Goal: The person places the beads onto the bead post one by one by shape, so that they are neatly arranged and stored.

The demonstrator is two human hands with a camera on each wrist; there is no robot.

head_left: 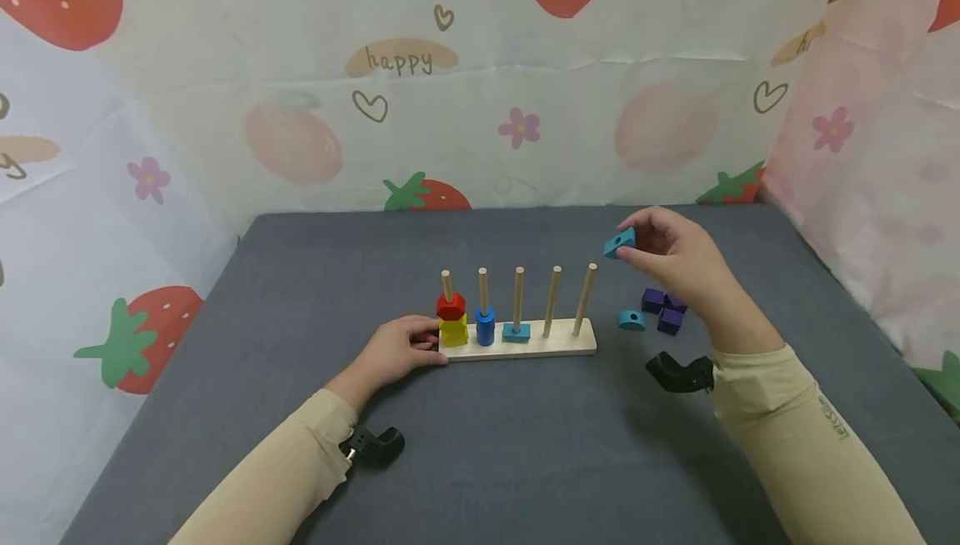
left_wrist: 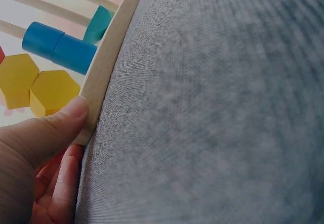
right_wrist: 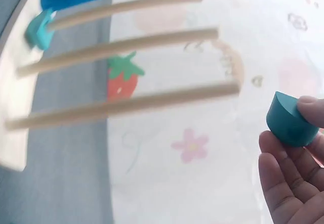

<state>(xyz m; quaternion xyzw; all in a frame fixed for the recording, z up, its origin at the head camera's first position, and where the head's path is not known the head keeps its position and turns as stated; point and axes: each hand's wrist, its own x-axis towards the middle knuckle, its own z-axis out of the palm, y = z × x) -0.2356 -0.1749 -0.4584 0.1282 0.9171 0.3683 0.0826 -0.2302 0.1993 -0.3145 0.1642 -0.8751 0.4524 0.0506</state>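
My left hand [head_left: 397, 347] grips the left end of a wooden peg board [head_left: 551, 345], its thumb against the front edge. Above the table, right of the board's rightmost peg [head_left: 586, 299], my right hand [head_left: 673, 257] pinches a teal half-round block [head_left: 619, 242] with a hole through it. The right wrist view shows that block [right_wrist: 289, 123] between thumb and fingers, apart from the pegs. On the leftmost peg a red block [head_left: 451, 306] tops yellow hexagonal blocks [head_left: 453, 332]. Blue cylinders [head_left: 485, 328] sit on the second peg, and a teal block [head_left: 516, 332] at the third peg's foot.
Right of the board, another teal half-round block [head_left: 632, 321] lies on the grey cloth [head_left: 525, 445]. Several purple blocks [head_left: 670, 321] are grouped beside it, partly behind the right wrist. A patterned curtain [head_left: 570, 70] hangs along the table's back edge.
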